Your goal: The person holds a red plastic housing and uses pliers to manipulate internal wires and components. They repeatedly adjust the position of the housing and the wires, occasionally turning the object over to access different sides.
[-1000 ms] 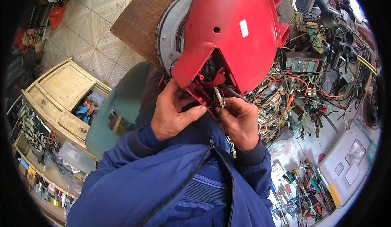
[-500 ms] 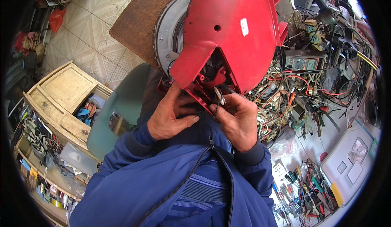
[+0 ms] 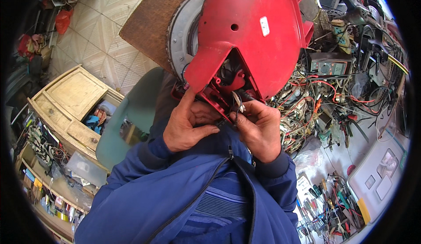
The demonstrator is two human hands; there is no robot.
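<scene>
A large rounded red plastic housing (image 3: 272, 55) with a grey metal ring (image 3: 176, 33) along its left side lies tilted before me. Its near end has an open cavity (image 3: 232, 75) with dark parts and wiring inside. My left hand (image 3: 186, 123) grips the housing's lower left edge, its index finger up against the red wall and the thumb stretched toward the wires. Between thumb and fingers, my right hand (image 3: 261, 130) pinches a few thin wires (image 3: 237, 101), dark and whitish, that come out of the cavity's lower corner. Their ends are partly hidden by my fingers.
Beneath the housing stands a brown wooden board (image 3: 144, 22). Tangled wires (image 3: 302, 112) and a multimeter (image 3: 326, 68) crowd the right side, with many hand tools (image 3: 326, 209) nearer. At left are a green chair (image 3: 127, 112) and a pale wooden cabinet (image 3: 79, 95).
The whole view has shifted slightly. Both hands keep their places at the housing and wires, with only small finger movements.
</scene>
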